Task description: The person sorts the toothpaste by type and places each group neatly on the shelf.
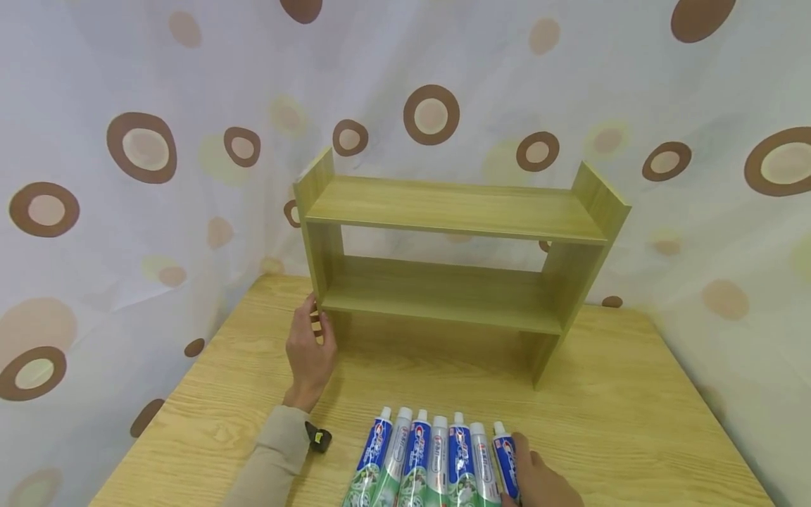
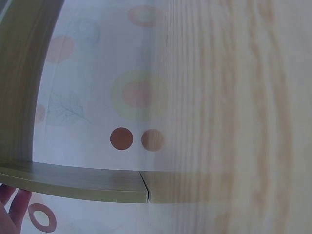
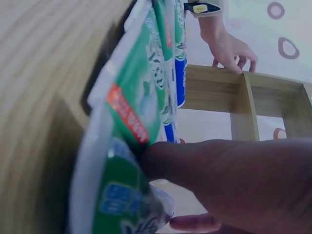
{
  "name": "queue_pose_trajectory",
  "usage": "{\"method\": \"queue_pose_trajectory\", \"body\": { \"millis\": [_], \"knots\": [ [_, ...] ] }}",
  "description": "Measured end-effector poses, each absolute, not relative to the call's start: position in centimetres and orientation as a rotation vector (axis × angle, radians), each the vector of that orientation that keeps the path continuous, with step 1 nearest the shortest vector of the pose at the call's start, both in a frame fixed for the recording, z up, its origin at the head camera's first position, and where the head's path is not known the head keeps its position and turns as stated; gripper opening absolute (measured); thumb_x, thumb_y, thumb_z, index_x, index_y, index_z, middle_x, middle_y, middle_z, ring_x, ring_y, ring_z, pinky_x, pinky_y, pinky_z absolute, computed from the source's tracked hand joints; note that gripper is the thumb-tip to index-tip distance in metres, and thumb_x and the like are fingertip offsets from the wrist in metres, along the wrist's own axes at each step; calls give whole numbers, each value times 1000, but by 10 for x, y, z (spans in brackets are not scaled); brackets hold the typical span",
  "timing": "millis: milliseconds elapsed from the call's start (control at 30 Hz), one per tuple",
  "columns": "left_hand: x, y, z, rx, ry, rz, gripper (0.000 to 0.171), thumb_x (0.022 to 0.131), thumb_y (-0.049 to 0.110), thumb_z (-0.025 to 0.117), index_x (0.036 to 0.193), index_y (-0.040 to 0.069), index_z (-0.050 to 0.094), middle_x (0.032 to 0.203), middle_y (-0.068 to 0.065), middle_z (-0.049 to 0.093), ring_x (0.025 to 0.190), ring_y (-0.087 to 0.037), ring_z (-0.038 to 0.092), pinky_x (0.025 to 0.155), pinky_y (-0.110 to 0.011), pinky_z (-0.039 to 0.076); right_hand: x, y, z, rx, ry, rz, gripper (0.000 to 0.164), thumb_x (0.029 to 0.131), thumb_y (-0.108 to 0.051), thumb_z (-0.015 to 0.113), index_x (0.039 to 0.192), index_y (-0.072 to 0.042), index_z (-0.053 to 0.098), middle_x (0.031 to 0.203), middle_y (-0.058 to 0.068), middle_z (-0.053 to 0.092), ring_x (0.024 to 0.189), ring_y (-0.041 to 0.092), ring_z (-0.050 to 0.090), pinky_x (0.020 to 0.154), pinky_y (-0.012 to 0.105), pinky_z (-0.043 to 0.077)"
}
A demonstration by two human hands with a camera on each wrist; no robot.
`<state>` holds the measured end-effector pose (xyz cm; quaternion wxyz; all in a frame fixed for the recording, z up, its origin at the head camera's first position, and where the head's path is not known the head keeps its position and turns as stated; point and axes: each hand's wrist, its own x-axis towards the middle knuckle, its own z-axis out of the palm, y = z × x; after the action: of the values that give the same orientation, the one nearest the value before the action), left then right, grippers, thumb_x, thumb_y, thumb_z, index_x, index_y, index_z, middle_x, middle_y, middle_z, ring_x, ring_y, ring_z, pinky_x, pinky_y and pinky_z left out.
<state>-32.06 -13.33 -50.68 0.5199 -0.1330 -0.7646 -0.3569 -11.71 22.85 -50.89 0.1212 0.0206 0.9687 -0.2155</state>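
The right hand was closed around the end tube of toothpaste, the thumb set against one side and the fingers on the other. The tube was held by its body, with the cap left free and pointed toward the wooden shelf, a grip probably chosen so that one tube could be managed apart from its neighbours. Whether its weight was borne by the tabletop or by the fingers could not be told.

The other six tubes were laid side by side just left of it, blue and silver alternating, all caps turned the same way; by this arrangement each body was seemingly kept within easy reach. The shelf was stood upright behind them, and its left side panel was held near the lower board by the left hand, presumably for steadiness.

That hand was reached forward from a light sleeve, its thumb placed at the panel's front edge and its fingers bent against the outer face; how firmly it was pressed could not be judged. The right hand was held low beside the row.
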Motion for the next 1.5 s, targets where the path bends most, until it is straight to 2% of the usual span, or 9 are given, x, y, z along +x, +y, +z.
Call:
{"method": "queue_pose_trajectory", "body": {
  "millis": [200, 367, 467, 600, 767, 1067, 1233, 1500],
  "knots": [
    [-318, -135, -504, -322, -1831, -853, 41, 100, -7, 64, 140, -10, 58, 110, -28, 70, 83, -40, 77, 58, -48, 66, -115, 226, -509, 24, 2848, -592, 84, 86, -22, 87, 149, 4, 38, 102, 19, 70, 73, 30, 69, 59, 45, 57],
    [-319, -137, -501, -315, -1844, -855, 42, 100, -8, 65, 141, -9, 58, 111, -28, 71, 84, -40, 77, 59, -47, 67, -118, 225, -504, 44, 2874, -620, 81, 78, -23, 90, 141, 1, 44, 87, 8, 66, 64, 20, 58, 53, 34, 48],
    [-319, -137, -502, -311, -1850, -853, 42, 100, -7, 65, 141, -9, 58, 111, -28, 71, 85, -40, 77, 59, -47, 67, -119, 224, -502, 82, 2862, -642, 81, 75, -24, 90, 138, -1, 45, 78, 4, 61, 61, 18, 56, 52, 31, 43],
    [-318, -137, -505, -306, -1849, -868, 41, 100, -7, 64, 141, -9, 59, 110, -28, 71, 85, -40, 77, 59, -48, 66, -117, 224, -502, 106, 2859, -720, 75, 75, -24, 90, 134, -6, 47, 72, 2, 58, 58, 18, 55, 50, 30, 40],
    [-315, -139, -505, -293, -1853, -865, 40, 102, -5, 64, 141, -8, 59, 111, -28, 71, 86, -40, 77, 60, -48, 67, -114, 226, -509, 82, 2911, -807, 61, 83, -23, 87, 128, -13, 48, 68, 0, 57, 55, 16, 54, 48, 28, 39],
    [-314, -142, -505, -286, -1854, -868, 40, 101, -5, 64, 141, -8, 59, 110, -28, 71, 86, -40, 77, 60, -48, 67, -117, 228, -515, 58, 2906, -901, 69, 91, -21, 86, 147, -11, 47, 74, -3, 59, 55, 12, 53, 49, 26, 39],
    [-314, -142, -506, -294, -1833, -847, 42, 99, -9, 65, 140, -9, 59, 108, -28, 71, 84, -39, 77, 58, -48, 66, -114, 225, -510, 33, 2956, -925, 68, 93, -19, 84, 148, -12, 45, 73, -5, 58, 54, 8, 50, 49, 24, 39],
    [-313, -143, -503, -287, -1858, -870, 40, 102, -5, 63, 142, -8, 58, 112, -28, 71, 87, -40, 77, 61, -48, 67, -118, 221, -483, 24, 3043, -890, 70, 97, -19, 80, 155, -10, 41, 83, -1, 68, 59, 8, 53, 50, 25, 42]
  ]
}}
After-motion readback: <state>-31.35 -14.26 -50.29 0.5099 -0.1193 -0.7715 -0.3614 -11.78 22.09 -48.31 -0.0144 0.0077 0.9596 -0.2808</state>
